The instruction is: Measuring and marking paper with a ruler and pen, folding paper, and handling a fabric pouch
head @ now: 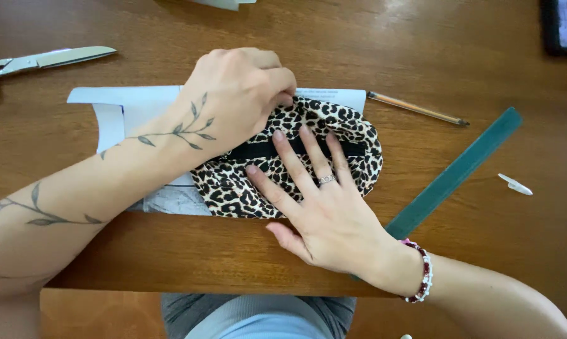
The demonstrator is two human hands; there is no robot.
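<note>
A leopard-print fabric pouch (352, 135) with a black zipper strip lies on white paper (108, 100) in the middle of the wooden table (233, 251). My right hand (315, 201) rests flat on the pouch, fingers spread, a ring on one finger and a beaded bracelet at the wrist. My left hand (233, 94) curls over the pouch's upper left edge, fingertips pinching the fabric there. The left part of the pouch is hidden under that hand.
Large scissors (42, 61) lie at the upper left. A pencil (415, 108) and a dark green ruler (459, 169) sit right of the pouch, with a small white piece (514, 184) beyond. A dark device (563, 25) sits at the top right corner.
</note>
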